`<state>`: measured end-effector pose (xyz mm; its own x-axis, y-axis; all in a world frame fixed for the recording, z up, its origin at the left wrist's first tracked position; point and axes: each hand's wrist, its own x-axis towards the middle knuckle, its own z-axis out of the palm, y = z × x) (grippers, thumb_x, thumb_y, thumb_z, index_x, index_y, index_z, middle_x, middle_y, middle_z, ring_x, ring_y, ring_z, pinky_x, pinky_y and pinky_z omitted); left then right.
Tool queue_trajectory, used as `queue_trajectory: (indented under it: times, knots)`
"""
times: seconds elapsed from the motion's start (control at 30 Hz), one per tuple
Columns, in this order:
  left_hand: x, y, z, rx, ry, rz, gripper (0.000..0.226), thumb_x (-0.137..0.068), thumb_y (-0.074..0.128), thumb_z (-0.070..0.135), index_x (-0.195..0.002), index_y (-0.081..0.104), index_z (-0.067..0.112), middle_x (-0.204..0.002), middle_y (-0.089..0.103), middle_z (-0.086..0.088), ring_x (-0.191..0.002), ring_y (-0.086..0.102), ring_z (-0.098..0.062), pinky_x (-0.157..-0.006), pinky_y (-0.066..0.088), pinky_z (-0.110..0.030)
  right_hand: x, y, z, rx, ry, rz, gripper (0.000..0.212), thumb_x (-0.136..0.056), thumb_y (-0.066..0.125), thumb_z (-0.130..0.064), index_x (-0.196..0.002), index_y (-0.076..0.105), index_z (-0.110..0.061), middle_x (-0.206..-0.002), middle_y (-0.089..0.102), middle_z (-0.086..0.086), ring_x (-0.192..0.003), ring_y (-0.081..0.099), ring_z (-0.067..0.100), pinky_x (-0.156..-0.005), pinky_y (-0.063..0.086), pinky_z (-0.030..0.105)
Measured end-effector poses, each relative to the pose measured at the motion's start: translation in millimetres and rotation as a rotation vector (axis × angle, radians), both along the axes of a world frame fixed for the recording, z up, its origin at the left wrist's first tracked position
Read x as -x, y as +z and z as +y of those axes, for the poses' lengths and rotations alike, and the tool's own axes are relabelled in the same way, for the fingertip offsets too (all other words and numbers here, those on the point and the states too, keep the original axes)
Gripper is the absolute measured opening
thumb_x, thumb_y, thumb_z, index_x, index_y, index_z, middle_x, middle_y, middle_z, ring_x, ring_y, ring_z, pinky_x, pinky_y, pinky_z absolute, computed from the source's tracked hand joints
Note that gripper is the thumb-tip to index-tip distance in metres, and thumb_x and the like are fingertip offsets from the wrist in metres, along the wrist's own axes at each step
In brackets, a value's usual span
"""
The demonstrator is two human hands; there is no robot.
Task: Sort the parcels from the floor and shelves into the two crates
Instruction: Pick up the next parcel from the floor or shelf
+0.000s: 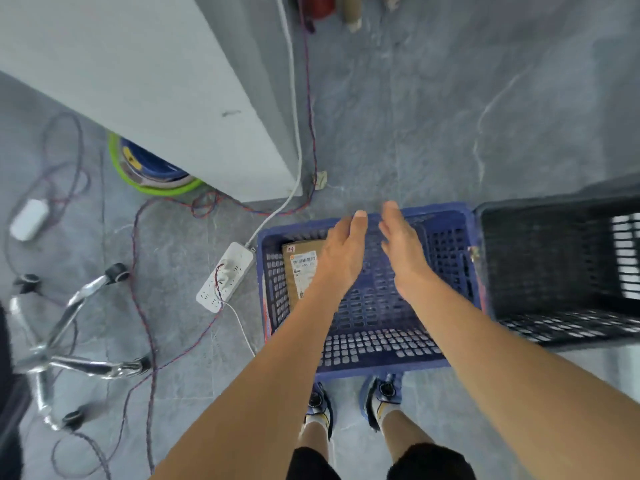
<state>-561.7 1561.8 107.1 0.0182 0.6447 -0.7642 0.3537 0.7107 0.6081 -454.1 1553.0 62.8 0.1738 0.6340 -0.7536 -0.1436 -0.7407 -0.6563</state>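
Note:
A blue perforated crate (367,362) stands on the floor right in front of my feet. A brown cardboard parcel (302,268) with a white label lies inside it at the left, partly hidden by my left forearm. My left hand (341,252) and my right hand (403,244) hover side by side over the crate, fingers straight, holding nothing. A black perforated crate (554,271) stands against the blue one on its right; I see no parcel in it.
A white power strip (225,276) and red-blue cables (145,327) lie on the grey floor left of the blue crate. A chrome chair base (69,334) stands at far left. A grey cabinet (166,81) fills the upper left, with a green-rimmed tub (152,168) beneath.

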Motion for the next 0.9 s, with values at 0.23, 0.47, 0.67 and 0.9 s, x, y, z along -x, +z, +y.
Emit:
queue_trajectory:
  times: [0.23, 0.47, 0.67, 0.9]
  knots:
    - [-79, 235, 68, -0.214, -0.120, -0.046, 0.065, -0.104, 0.024, 0.065, -0.157, 0.036, 0.031, -0.164, 0.034, -0.003, -0.151, 0.030, -0.025, -0.120, 0.021, -0.042, -88, 234, 73, -0.306, -0.157, -0.071, 0.066, -0.108, 0.038, -0.060, -0.163, 0.034, -0.024, -0.169, 0.033, -0.005, -0.154, 0.033, 0.012, -0.130, 0.022, 0.043]
    - [-154, 422, 77, -0.421, -0.280, -0.254, 0.076, -0.097, 0.027, 0.077, -0.159, 0.030, 0.033, -0.166, 0.026, 0.008, -0.154, 0.022, -0.016, -0.127, 0.014, -0.043, -167, 447, 77, -0.605, -0.298, -0.216, 0.070, -0.108, 0.034, -0.063, -0.166, 0.030, -0.024, -0.171, 0.030, -0.006, -0.156, 0.029, 0.009, -0.131, 0.018, 0.042]
    - [-203, 557, 52, -0.541, -0.479, -0.431, 0.075, -0.096, 0.026, 0.078, -0.160, 0.026, 0.039, -0.165, 0.029, 0.013, -0.149, 0.030, -0.009, -0.126, 0.020, -0.043, -205, 606, 20, -0.785, -0.497, -0.322, 0.065, -0.110, 0.036, -0.057, -0.165, 0.029, -0.023, -0.171, 0.028, -0.008, -0.155, 0.029, 0.007, -0.131, 0.018, 0.039]
    - [-238, 672, -14, -0.652, -0.728, -0.573, 0.081, -0.089, 0.027, 0.085, -0.158, 0.027, 0.043, -0.165, 0.030, 0.016, -0.150, 0.031, -0.010, -0.124, 0.024, -0.051, -224, 732, -79, -0.905, -0.661, -0.500, 0.072, -0.105, 0.037, -0.067, -0.164, 0.031, -0.027, -0.170, 0.032, -0.006, -0.156, 0.031, 0.010, -0.131, 0.020, 0.045]
